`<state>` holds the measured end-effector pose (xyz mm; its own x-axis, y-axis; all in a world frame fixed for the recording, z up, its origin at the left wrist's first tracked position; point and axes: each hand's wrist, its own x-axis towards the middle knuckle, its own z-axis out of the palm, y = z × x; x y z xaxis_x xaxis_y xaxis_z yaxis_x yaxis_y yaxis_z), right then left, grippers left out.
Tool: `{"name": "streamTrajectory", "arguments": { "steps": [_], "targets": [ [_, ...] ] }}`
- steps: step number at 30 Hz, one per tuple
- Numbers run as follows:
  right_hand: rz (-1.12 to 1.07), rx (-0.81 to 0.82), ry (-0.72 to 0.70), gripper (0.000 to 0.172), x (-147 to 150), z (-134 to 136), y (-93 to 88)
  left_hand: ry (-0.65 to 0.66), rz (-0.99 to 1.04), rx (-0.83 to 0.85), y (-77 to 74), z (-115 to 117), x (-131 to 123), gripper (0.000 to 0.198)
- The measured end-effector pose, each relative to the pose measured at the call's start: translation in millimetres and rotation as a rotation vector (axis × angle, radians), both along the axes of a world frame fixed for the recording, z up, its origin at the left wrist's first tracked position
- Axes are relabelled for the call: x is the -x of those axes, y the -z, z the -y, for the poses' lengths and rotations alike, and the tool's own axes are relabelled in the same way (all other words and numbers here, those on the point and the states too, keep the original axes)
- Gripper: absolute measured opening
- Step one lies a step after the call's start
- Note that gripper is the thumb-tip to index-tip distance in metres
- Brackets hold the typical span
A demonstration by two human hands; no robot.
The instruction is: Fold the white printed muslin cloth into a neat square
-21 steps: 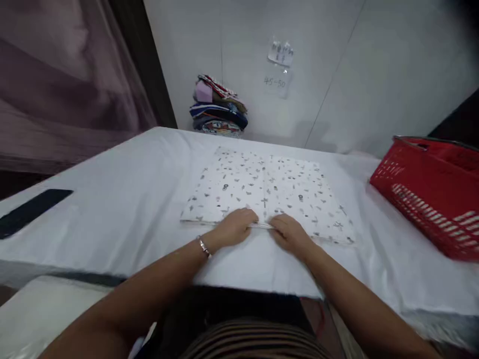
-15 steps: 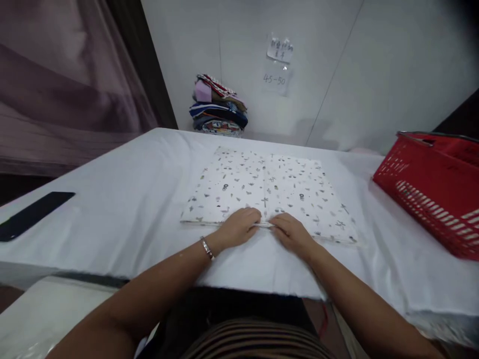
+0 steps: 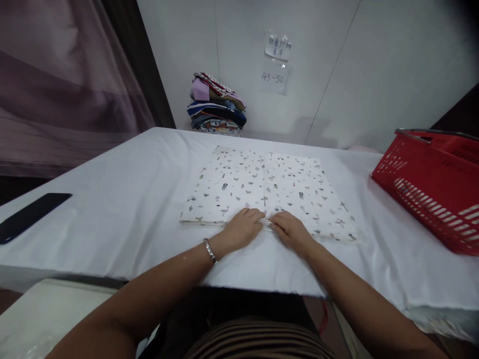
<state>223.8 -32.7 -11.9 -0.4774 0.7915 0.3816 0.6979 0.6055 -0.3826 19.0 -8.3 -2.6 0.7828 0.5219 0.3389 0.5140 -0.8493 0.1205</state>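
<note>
A folded white cloth [image 3: 247, 177] printed with small figures, flamingos and palms among them, lies flat on the table. A crease runs down its middle from back to front. At the middle of its near edge, my left hand [image 3: 245, 227] pinches the layers, thumb underneath and fingers on top. Close beside it on the right, my right hand [image 3: 292, 230] grips the same edge between thumb and fingers. A short bit of the layered edge shows between the two hands. My left wrist wears a metal bracelet.
White fabric covers the table [image 3: 134, 199]. A black phone [image 3: 33, 214] lies at the left, and a red plastic basket [image 3: 434, 184] stands at the right. Folded cloths [image 3: 217, 104] are stacked at the back against the wall, where paper signs [image 3: 276, 62] hang.
My left hand has shifted slightly right along the near edge, closer to my right hand. My right hand stays nearly in place, and the cloth lies as before.
</note>
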Motion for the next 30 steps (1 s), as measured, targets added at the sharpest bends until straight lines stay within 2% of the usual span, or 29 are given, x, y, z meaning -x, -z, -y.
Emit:
{"name": "streamTrajectory", "arguments": {
  "steps": [6,14,19,25,30],
  "targets": [
    [-0.018,-0.043,-0.031,0.023,1,1,3.7,0.068,0.02,-0.031,-6.2,9,1,0.021],
    [0.083,-0.092,-0.104,0.028,0,6,1.3,0.006,0.113,0.069,-0.1,4,3,0.011],
    [0.134,-0.156,-0.072,0.024,0,5,6.5,-0.006,0.089,0.1,0.3,3,3,0.011],
    [0.143,-0.156,-0.066,0.022,1,4,4.0,-0.027,0.014,0.038,0.5,6,3,0.01],
    [0.145,-0.155,-0.101,0.025,-1,6,3.9,-0.086,-0.088,-0.072,10.1,8,2,0.009]
  ]
}}
